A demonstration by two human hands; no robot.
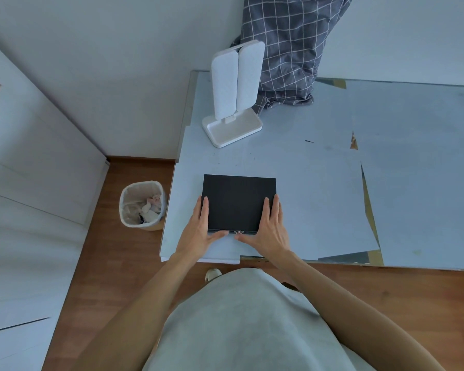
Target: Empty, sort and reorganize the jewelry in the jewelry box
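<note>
A pale paper-covered worktop (332, 188) stretches wide and bare toward 3 o'clock. The flat black rectangular jewelry box (237, 203), lid closed, lies near its 6 o'clock edge. The left hand (198, 230) and right hand (272, 228) flank it, fingers straight along its sides, thumbs meeting at the front clasp (238, 232). A white folded stand (233, 95) rises at 12 o'clock.

Contents of shut jewelry box (236, 202) hidden

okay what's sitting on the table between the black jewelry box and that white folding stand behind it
Nothing: in the head view the stretch of table between the black jewelry box and the white stand is bare pale surface.
</note>
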